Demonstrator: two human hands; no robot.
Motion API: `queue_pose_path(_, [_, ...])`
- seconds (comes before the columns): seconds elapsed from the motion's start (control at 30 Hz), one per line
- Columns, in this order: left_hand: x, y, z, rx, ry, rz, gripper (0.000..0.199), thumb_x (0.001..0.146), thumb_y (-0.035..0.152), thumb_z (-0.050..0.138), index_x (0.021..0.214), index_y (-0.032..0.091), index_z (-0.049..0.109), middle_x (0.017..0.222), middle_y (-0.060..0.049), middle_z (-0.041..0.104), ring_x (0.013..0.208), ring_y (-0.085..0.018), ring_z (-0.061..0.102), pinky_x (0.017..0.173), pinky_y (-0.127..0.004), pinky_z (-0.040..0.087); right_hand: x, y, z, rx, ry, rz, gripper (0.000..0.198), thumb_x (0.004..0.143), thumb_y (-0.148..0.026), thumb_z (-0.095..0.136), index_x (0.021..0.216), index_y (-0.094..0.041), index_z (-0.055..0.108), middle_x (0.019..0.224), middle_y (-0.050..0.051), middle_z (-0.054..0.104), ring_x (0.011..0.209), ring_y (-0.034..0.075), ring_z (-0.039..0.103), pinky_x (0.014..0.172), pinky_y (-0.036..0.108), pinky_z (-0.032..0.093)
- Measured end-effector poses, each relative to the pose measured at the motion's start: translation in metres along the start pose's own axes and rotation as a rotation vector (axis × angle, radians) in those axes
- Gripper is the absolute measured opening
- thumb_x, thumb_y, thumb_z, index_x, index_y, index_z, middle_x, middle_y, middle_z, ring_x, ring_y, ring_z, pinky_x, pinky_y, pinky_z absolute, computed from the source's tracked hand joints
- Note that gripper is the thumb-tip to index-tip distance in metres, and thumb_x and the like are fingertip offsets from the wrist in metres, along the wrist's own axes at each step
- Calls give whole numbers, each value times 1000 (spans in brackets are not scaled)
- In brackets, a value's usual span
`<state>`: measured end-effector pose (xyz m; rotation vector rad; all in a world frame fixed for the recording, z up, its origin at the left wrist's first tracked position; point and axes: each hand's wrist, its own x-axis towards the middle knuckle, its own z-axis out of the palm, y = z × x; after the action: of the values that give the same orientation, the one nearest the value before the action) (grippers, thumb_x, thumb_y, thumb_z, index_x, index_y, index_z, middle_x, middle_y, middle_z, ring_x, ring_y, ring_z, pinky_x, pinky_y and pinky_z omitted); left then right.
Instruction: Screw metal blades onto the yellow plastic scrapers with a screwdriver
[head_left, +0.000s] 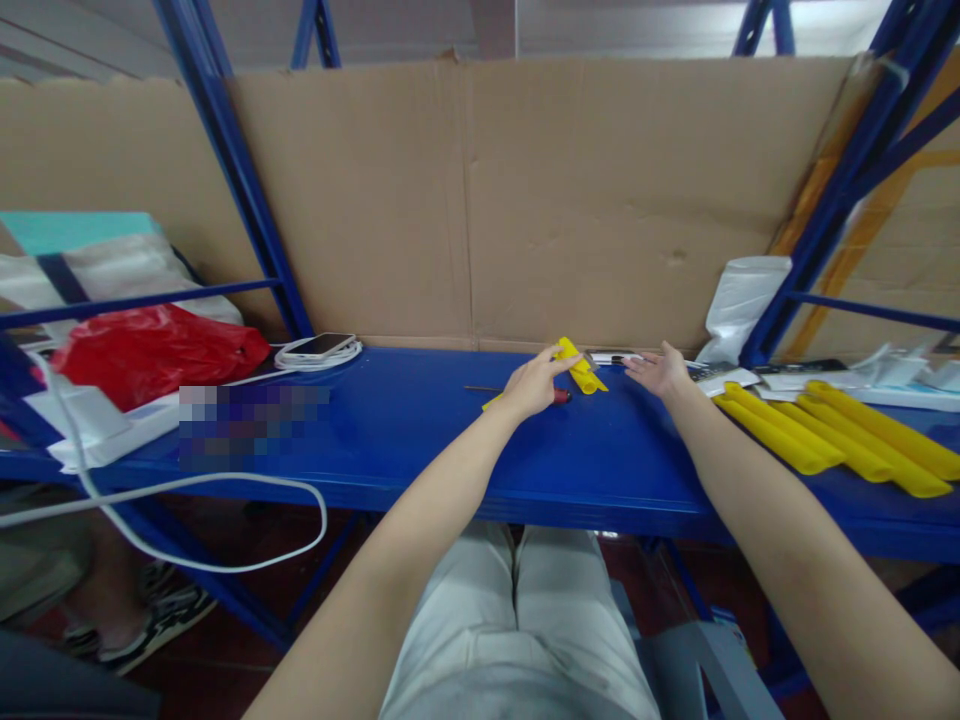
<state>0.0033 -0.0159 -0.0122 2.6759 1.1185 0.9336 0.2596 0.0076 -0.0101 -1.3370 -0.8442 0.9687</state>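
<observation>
My left hand (534, 384) is over the middle of the blue table, its thumb across a small curled yellow sheet (588, 378), which it grips near the upper end. Below that hand lies a screwdriver with a red and black handle (561, 397); its thin shaft points left. A yellow scrap (493, 402) shows partly beside the wrist. To the right, my right hand (658, 372) is palm up with its fingers apart, holding nothing. Its fingertips are near a white-and-black pen-like item (611, 359) at the back of the table.
Several yellow curled sheets (832, 440) lie at the right, before white boxes and a clear plastic bag (742, 305). On the left are a red bag (161, 350), a power strip (142, 432), a phone (322, 345) and a looped white cable (300, 485). Cardboard (562, 200) stands behind.
</observation>
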Motion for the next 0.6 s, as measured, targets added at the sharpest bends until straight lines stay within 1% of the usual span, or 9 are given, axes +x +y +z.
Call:
queue_pose_path(0.07, [-2, 2, 2, 84, -71, 9, 57, 86, 7, 53, 137, 32, 56, 152, -4, 44, 133, -24, 49, 108, -37, 43, -8, -4, 7, -66, -55, -22, 48, 99, -35, 22, 128, -13, 52, 132, 20, 58, 106, 19, 66, 85, 33, 54])
queue_pose_path(0.13, [-2, 3, 5, 138, -82, 12, 55, 87, 12, 56, 138, 34, 55, 153, -3, 43, 134, -24, 48, 109, -38, 42, -18, -8, 17, -198, -121, -33, 31, 96, -30, 38, 108, -14, 61, 119, 16, 66, 95, 17, 68, 80, 30, 54])
queue_pose_path(0.2, [-2, 2, 6, 170, -74, 14, 55, 88, 16, 58, 139, 37, 53, 153, -3, 42, 134, -24, 48, 110, -40, 41, -27, -10, 29, -364, -209, -93, 20, 92, -26, 49, 91, -14, 66, 105, 13, 71, 88, 16, 67, 78, 27, 52])
queue_pose_path(0.3, [-2, 0, 6, 194, -71, 14, 54, 90, 20, 58, 140, 38, 52, 154, -3, 41, 134, -25, 48, 110, -41, 41, -36, -10, 42, -566, -331, -215, 15, 86, -23, 60, 76, -16, 67, 86, 7, 72, 80, 15, 64, 76, 25, 50])
queue_pose_path(0.4, [-3, -2, 6, 203, -62, 1, 54, 90, 19, 57, 140, 38, 51, 155, -3, 40, 135, -25, 46, 110, -41, 40, -39, -10, 47, -616, -358, -309, 16, 82, -22, 62, 67, -17, 65, 74, 3, 69, 72, 14, 60, 77, 27, 49])
queue_pose_path(0.5, [-3, -3, 5, 204, -47, -22, 56, 90, 16, 56, 140, 38, 51, 155, -2, 39, 135, -25, 45, 111, -40, 39, -40, -11, 47, -589, -375, -366, 14, 81, -21, 61, 68, -18, 64, 75, 2, 68, 71, 13, 59, 76, 26, 48])
queue_pose_path(0.6, [-4, -3, 3, 200, -45, -23, 56, 89, 16, 57, 140, 38, 51, 156, -2, 38, 136, -24, 45, 111, -40, 38, -41, -13, 47, -622, -379, -406, 9, 77, -21, 64, 69, -17, 64, 73, 2, 67, 67, 12, 57, 71, 24, 47])
